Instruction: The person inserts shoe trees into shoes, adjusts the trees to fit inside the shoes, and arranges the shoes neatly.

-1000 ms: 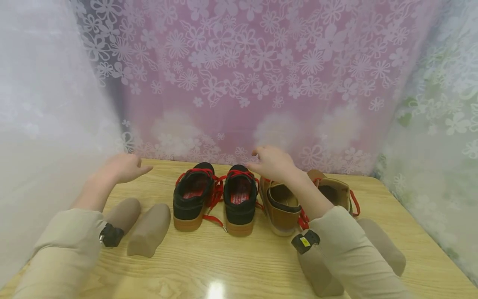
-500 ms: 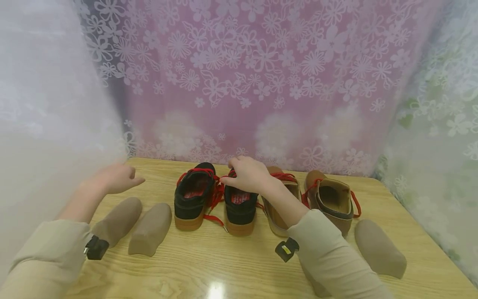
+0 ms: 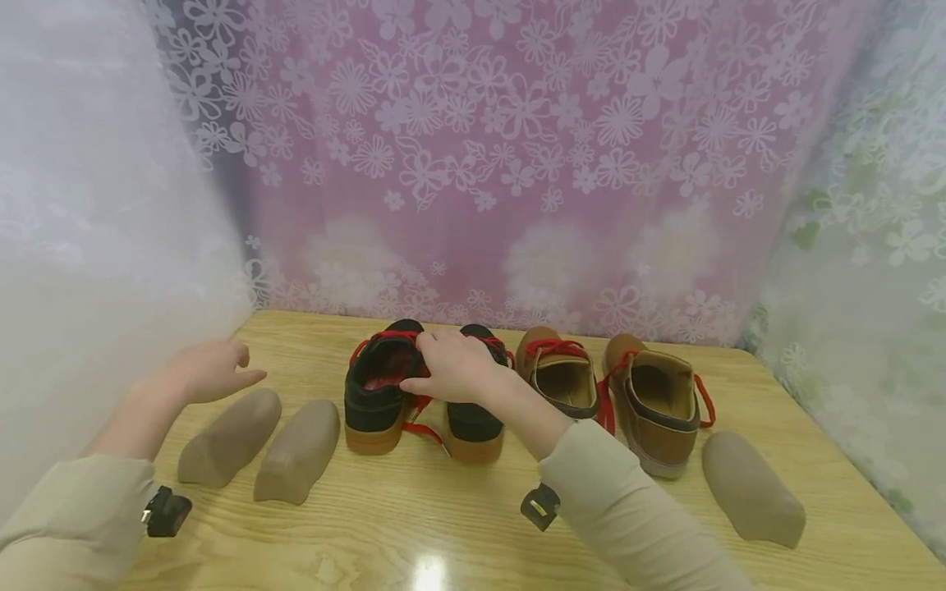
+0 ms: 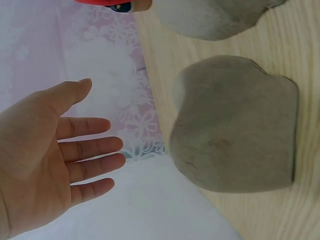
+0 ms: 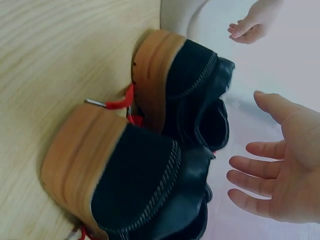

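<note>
My left hand (image 3: 203, 369) hovers near two taupe, foot-shaped shoe forms (image 3: 231, 439), (image 3: 297, 451) at the table's left. In the left wrist view, its palm and straight fingers (image 4: 95, 146) show nothing held. My right hand (image 3: 454, 365) hangs over the pair of black sneakers with red laces, overlapping the right sneaker (image 3: 475, 423) and the edge of the left sneaker (image 3: 373, 410). The right wrist view shows loosely extended fingers (image 5: 257, 167) apart from both heels, gripping nothing. Tan soles and dark heels face that camera.
To the right stand two brown shoes (image 3: 661, 435), (image 3: 543, 343) with red laces. Another taupe shoe form (image 3: 754, 492) lies near the right edge of the wooden table (image 3: 414, 525). Floral curtains (image 3: 473, 164) hang behind and at both sides.
My right hand has moved left, from above the gap between the black and brown pairs to over the black sneakers. My left hand has drifted left and nearer. The shoes stay put.
</note>
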### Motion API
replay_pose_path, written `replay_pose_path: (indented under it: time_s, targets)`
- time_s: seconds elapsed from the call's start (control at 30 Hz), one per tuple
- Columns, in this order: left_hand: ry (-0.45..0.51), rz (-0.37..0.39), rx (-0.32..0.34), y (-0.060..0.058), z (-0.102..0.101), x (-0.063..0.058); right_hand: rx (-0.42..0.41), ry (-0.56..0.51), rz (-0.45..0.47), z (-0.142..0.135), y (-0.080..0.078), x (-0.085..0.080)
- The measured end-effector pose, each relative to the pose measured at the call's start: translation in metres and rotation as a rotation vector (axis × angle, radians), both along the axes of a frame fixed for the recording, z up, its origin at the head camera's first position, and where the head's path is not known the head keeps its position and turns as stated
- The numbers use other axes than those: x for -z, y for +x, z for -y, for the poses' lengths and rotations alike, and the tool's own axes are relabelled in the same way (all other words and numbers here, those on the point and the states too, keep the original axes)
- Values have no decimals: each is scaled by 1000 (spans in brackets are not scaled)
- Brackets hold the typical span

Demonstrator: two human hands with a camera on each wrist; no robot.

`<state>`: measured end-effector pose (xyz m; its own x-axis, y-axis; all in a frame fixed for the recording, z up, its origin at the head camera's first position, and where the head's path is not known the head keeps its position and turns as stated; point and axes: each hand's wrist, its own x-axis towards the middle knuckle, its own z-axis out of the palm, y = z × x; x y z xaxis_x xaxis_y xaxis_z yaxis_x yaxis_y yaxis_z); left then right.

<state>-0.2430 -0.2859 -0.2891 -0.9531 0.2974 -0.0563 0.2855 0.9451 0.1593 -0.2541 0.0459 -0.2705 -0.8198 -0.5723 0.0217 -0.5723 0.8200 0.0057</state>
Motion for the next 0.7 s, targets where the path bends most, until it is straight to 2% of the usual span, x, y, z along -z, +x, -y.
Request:
replay_pose_path:
  time_s: [0.23,0.43,0.7]
  targets:
    - [16,-6,10,6,11,15,-17,92,-7,13,6,9]
    - [60,78,26,13,12,19,-11,121,9,17,8,15]
    - [10,132,32,21,12,27,-3,133,24,21,9,21]
